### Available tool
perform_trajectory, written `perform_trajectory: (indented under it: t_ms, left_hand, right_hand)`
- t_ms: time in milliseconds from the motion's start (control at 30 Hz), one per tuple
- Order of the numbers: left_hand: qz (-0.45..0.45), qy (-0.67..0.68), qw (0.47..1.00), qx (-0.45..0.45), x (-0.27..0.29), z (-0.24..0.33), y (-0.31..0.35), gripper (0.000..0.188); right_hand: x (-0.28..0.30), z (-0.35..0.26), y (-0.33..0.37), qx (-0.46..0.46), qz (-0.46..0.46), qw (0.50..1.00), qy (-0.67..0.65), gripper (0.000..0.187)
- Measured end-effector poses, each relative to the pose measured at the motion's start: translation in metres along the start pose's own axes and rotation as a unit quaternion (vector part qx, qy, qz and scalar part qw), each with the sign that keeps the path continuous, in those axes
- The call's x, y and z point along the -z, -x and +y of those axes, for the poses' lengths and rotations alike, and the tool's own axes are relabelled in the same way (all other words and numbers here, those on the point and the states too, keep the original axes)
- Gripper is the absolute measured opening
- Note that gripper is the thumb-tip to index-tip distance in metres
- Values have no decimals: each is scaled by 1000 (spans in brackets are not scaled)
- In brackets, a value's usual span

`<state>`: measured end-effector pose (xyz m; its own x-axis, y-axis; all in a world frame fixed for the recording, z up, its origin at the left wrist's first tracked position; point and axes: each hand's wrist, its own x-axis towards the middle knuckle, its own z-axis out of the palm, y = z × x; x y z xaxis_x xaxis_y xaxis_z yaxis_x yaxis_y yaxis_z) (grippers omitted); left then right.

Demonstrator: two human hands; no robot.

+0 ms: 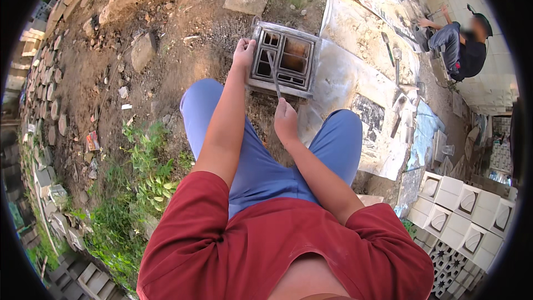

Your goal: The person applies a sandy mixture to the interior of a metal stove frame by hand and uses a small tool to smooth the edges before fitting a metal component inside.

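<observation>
Lying beside hands (244,54) (286,121): gridded frame (294,73)

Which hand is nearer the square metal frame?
Left. The left hand grips the metal frame by its left edge; the right hand is just off its near edge, holding a grey rod slanting over it.

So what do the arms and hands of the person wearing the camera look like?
The left hand and right hand are bare, with no gloves. The arms are bare too, up to the short, loose, dark red sleeves, which look plain. I can't see a watch or bracelet. The fingers are too small to check for rings.
</observation>
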<state>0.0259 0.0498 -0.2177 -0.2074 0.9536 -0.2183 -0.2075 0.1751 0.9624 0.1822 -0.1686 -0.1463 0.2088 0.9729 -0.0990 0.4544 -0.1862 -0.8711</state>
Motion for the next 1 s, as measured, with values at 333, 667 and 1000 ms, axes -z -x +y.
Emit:
perform_trajectory:
  t_ms: [333, 667, 1000]
  left_hand:
    - [71, -253, 963, -59, -4, 20, 14, 39]
    - [124, -398, 907, -56, -17, 37, 26, 41]
    - [122, -359, 923, -62, -18, 39, 27, 40]
  right_hand:
    - [23, -29, -44, 103, 79, 990, 53, 49]
    - [58, -15, -123, 218, 72, 933, 276, 52]
    - [61, 0, -122, 228, 78, 937, 253, 52]
